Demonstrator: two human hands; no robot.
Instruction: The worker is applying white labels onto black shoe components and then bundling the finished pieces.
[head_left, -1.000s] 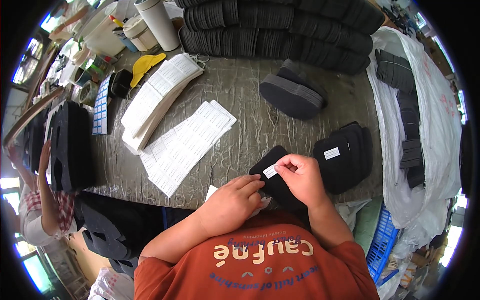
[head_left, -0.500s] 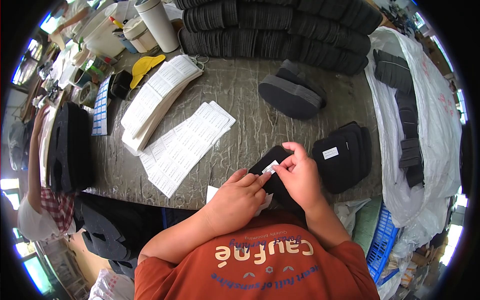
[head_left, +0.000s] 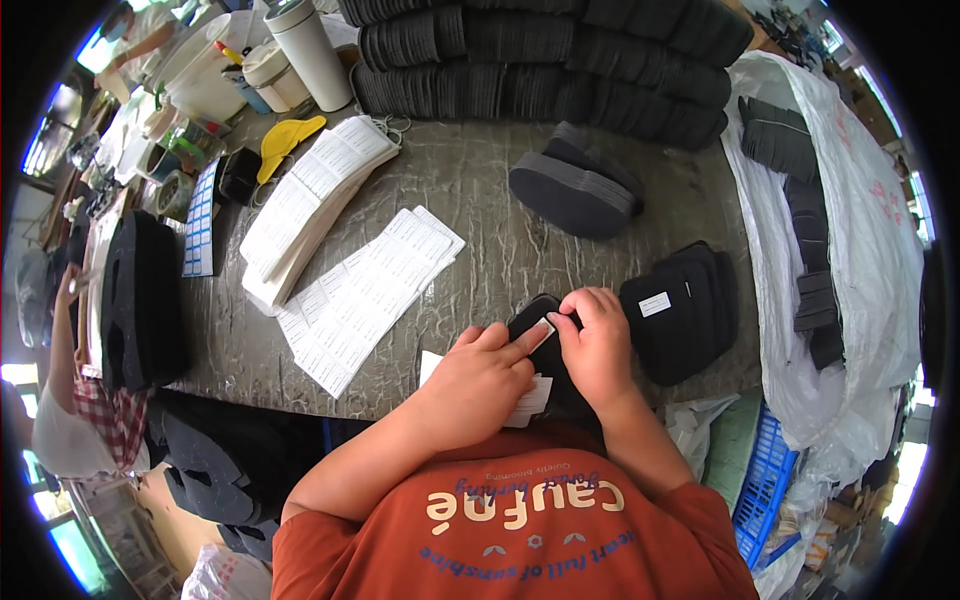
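Note:
At the near table edge lies a black insole-shaped pad (head_left: 537, 307), mostly covered by my hands. A small white label (head_left: 544, 334) is on its upper part. My left hand (head_left: 482, 385) stretches its index finger to the label, while its other fingers are folded over a white label sheet (head_left: 534, 402) that shows below them. The thumb and fingertips of my right hand (head_left: 597, 345) are pinched together at the label's right corner. Right of it sits a pile of black pads (head_left: 680, 325), the top one with a white label (head_left: 654, 304) on it.
Label sheets (head_left: 365, 300) and a thick label stack (head_left: 315, 200) lie to the left. More black pads (head_left: 570, 195) rest farther back, before a tall wall of stacked pads (head_left: 540, 90). A white sack (head_left: 860, 200) stands right, a white bottle (head_left: 308, 55) back left. Another person's arm (head_left: 65, 340) shows far left.
My right hand's raised fingers have curled in toward its thumb at the label. The left hand has shifted slightly, uncovering more of the sheet below it. The other person's arm has lowered.

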